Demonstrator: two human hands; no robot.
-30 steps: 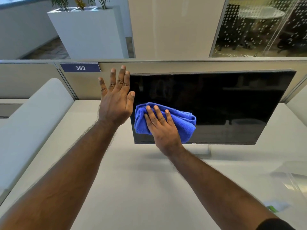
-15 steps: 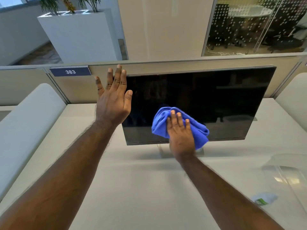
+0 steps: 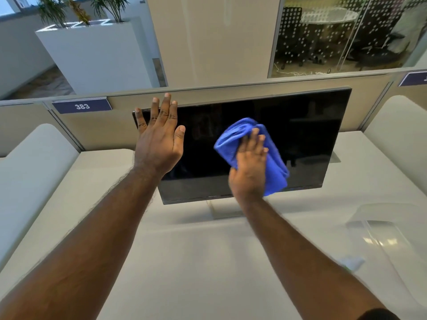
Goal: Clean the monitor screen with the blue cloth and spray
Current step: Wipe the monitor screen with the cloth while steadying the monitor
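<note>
The right hand [image 3: 248,172] presses the bunched blue cloth [image 3: 251,146] flat against the monitor screen [image 3: 300,135], fingers spread over it rather than pinched, just right of the panel's middle and toward its lower edge. The left hand [image 3: 159,139] is open, its grip apart and holding nothing, braced at the screen's upper left corner. The screen's long axis runs left to right above the desk [image 3: 196,262], and the broadest unwiped-looking stretch lies to the cloth's right, nearer the right hand.

Right hand [image 3: 248,172], blue cloth [image 3: 272,158] moved rightward across screen.
</note>
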